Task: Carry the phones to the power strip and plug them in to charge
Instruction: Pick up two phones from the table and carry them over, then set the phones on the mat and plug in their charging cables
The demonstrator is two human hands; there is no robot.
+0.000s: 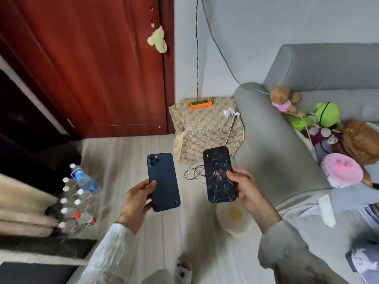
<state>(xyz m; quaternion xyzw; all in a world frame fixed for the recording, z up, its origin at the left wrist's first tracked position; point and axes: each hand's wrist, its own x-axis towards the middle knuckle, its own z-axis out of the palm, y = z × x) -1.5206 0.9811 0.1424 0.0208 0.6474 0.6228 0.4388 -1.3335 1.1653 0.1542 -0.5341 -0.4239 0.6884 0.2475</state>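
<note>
Left hand (pixel 137 201) grips blue phone (pixel 163 182) | right hand (pixel 245 187) grips seemingly web-patterned phone (pixel 220 174)

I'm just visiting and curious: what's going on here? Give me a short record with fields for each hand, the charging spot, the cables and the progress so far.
left hand: left hand has a grip on the dark blue phone, back facing up
right hand: right hand has a grip on the black web-pattern phone
charging spot: orange power strip on a patterned cloth beside the grey sofa
cables: white chargers on the cloth, cords trailing to the floor
progress: phones held above the floor, not plugged in yet
</note>
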